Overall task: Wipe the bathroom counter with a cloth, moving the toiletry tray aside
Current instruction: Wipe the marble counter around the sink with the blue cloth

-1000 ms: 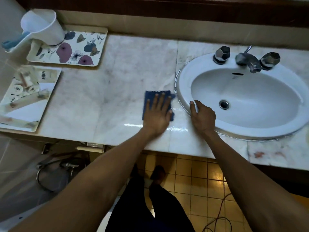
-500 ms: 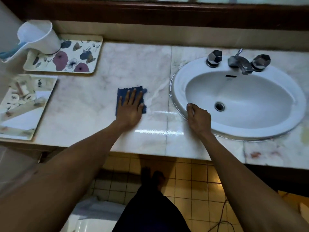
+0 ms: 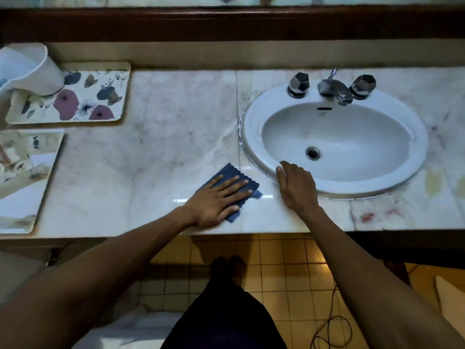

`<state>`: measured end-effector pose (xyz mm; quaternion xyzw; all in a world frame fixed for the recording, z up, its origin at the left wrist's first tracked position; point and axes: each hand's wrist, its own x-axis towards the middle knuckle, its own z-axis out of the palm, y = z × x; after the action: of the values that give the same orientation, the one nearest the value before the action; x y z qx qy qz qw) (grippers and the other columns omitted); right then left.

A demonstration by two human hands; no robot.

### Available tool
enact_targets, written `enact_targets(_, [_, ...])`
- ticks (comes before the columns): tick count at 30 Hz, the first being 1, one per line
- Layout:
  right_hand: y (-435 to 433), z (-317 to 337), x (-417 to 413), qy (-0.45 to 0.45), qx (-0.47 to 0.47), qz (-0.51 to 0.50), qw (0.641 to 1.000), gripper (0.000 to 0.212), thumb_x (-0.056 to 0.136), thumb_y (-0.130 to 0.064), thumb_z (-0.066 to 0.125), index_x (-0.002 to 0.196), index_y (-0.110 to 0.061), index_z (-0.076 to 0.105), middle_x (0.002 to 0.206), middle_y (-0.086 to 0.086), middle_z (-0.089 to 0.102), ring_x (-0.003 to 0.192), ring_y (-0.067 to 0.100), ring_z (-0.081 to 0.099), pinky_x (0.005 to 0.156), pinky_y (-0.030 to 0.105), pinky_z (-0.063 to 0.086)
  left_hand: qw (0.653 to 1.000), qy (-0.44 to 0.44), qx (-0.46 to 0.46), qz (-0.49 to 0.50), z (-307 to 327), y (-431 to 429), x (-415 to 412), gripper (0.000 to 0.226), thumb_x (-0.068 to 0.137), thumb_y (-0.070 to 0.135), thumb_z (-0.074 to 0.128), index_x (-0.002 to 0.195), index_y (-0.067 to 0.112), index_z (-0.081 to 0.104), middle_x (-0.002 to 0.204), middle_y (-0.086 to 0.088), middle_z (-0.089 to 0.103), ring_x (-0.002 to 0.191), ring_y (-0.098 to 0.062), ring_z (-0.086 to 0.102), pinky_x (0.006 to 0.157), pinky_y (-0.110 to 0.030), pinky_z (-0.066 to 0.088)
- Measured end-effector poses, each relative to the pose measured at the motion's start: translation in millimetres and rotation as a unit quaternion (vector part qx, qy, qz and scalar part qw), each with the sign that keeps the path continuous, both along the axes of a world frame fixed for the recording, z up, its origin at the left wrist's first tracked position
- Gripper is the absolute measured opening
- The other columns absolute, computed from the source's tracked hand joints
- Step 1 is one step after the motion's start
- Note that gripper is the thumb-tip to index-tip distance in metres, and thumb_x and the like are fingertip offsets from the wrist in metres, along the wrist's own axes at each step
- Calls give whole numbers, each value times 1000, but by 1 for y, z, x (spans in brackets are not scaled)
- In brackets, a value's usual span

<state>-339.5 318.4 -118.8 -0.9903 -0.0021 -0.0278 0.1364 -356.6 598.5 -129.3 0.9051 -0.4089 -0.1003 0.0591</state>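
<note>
Cloth [image 3: 230, 175] lies beneath our spread, flat left hand [image 3: 218, 199] beside the sink [image 3: 254, 127]; our curled right hand [image 3: 297, 185] grips its rim.

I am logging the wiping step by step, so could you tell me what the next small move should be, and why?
Probably slide the left hand, flat on the blue cloth, leftward along the counter. The cloth sits by the front edge beside the sink, where the right hand rests, and the marble toward the floral tray is open.
</note>
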Motion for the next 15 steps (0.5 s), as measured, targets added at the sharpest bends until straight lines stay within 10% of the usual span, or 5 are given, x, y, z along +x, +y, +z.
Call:
enact_targets(8, [-63, 0, -40, -30, -40, -25, 998, 37, 105, -31, 32, 114, -10, 62, 101, 8, 66, 96, 30, 58, 90, 41, 40, 956, 29, -26, 292, -6, -25, 50, 57, 106, 45, 19, 160, 32, 4, 168, 5, 0, 155, -19, -5, 124, -50, -2])
enact_targets(15, [-90, 3, -54, -9, -6, -8, 1000, 43, 104, -32, 33, 133, -8, 54, 131, 11, 59, 123, 30, 51, 107, 45, 38, 979, 2, -41, 198, -8, -86, -16, 55, 106, 43, 21, 158, 41, 5, 169, 3, 2, 155, -21, -4, 123, -52, 2])
